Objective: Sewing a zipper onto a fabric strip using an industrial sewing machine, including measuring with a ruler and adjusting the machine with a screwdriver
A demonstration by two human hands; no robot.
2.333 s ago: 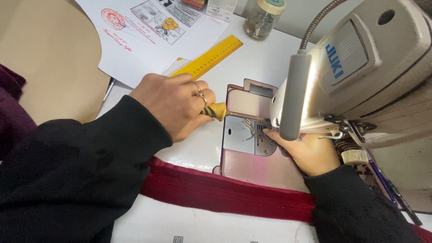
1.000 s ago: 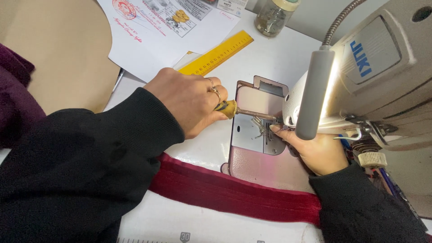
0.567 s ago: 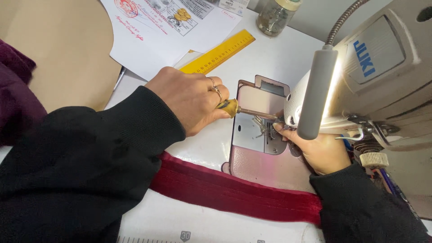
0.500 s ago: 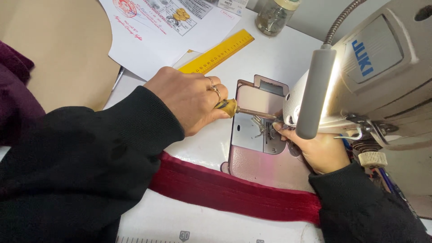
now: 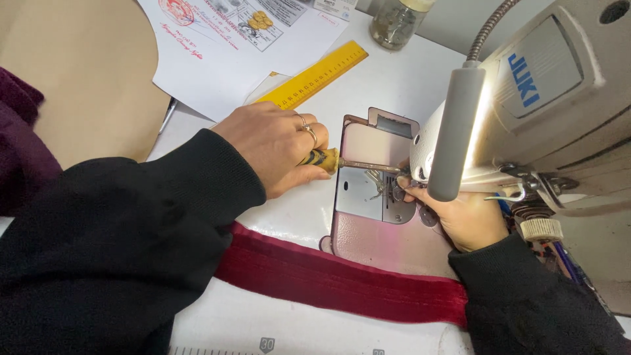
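While we looked down through the head camera, our left hand (image 5: 279, 146) was closed in a fist around the yellow-and-black handle of a screwdriver (image 5: 342, 162), its thin shaft reaching right to the needle area of the sewing machine (image 5: 545, 98). The tip seemed to meet a small fitting just above the needle plate (image 5: 368, 197), though the machine's lamp (image 5: 453, 131) hid the exact contact. Our right hand (image 5: 460, 213) lay beneath the machine head, fingertips pinched near the presser foot; we could not tell whether they held a part or only steadied it. We judged the step to be turning a screw at the foot or needle clamp, and the next move called for keeping the blade seated and square while the right hand held the piece from slipping. A dark red fabric band (image 5: 342, 283) lay across the table edge, just in front of the plate and apart from both hands. Behind the left hand sat a yellow ruler (image 5: 315, 77), printed paper sheets (image 5: 236, 46), a tan pattern card (image 5: 85, 72) and a glass jar (image 5: 394, 23). Against the earliest frame, the left hand had shifted towards the needle, and the shaft, then barely showing, now stretched over the plate; the right hand had hardly moved.
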